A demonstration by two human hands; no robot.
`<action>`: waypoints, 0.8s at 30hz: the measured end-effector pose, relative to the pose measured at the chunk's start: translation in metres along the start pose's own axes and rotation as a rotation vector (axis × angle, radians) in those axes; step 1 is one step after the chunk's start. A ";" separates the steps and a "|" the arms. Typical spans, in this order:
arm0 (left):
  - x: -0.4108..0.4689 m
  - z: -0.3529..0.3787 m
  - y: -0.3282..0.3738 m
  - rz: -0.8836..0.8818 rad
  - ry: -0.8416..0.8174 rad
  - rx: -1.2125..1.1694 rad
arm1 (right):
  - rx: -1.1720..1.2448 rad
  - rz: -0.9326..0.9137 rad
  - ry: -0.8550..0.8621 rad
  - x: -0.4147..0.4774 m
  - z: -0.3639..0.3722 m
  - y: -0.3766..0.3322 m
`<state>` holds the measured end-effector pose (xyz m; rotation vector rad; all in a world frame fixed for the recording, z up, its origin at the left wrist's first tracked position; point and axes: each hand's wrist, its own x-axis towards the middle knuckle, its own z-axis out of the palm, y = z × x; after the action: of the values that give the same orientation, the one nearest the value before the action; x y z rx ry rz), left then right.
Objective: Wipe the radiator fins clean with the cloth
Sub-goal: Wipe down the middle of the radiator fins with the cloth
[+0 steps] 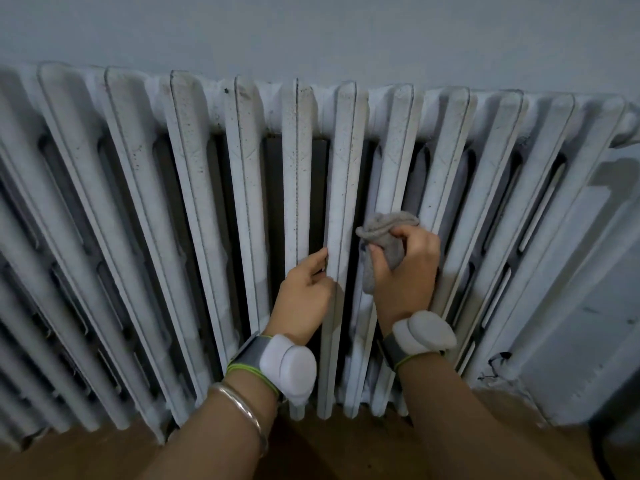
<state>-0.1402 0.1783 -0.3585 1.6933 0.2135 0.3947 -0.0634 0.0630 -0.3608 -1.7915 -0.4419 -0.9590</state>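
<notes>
Field notes:

- **Radiator:** White-painted cast-iron column radiator (194, 168) against a pale grey wall (311, 29). Dark grime speckles the fin edges.
- **Right hand:** The right hand (408, 271) clutches a bunched grey fabric cloth (384, 233), thumb and fingers curled round it. The wad is pressed to the front of a fin right of centre (394, 150), about halfway down.
- **Left hand:** The left hand (304, 292) has its fingers hooked round the edge of the neighbouring fin (341, 168), reaching into the dark gap, apparently bracing.
- **Hands together:** They are near each other, one gap between them, not touching.
- **Wrists:** A white padded unit (291, 365) is strapped to each wrist, and a silver bangle (242, 407) sits on the left forearm.

Risks, as I judge them:

- The cloth is wadded small, so it likely skims the front ridge and misses the sides and gaps where dirt sits.
- A loose tail hangs below the fist and could snag between fins.
- There is chipped paint (498, 358) at lower right, and hard rubbing may lift more.
- Knuckles may scrape on the narrow edges.
- Most fins look unwiped.
</notes>
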 end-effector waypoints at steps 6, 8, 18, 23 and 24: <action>0.003 0.000 -0.004 -0.001 -0.001 -0.027 | -0.029 0.109 -0.065 -0.034 0.014 0.031; 0.001 0.000 -0.005 0.002 -0.012 -0.024 | -0.057 0.182 -0.119 -0.048 0.018 0.040; -0.003 -0.002 -0.004 0.041 -0.028 0.010 | -0.032 0.306 -0.214 -0.097 0.024 0.070; -0.010 -0.014 0.000 0.178 0.135 0.107 | -0.071 0.471 -0.272 -0.102 0.020 0.075; -0.012 -0.018 0.001 0.201 0.164 0.120 | -0.092 0.500 -0.261 -0.100 0.018 0.072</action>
<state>-0.1582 0.1906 -0.3568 1.8084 0.1900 0.6836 -0.0694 0.0625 -0.4854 -1.9891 -0.0948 -0.4048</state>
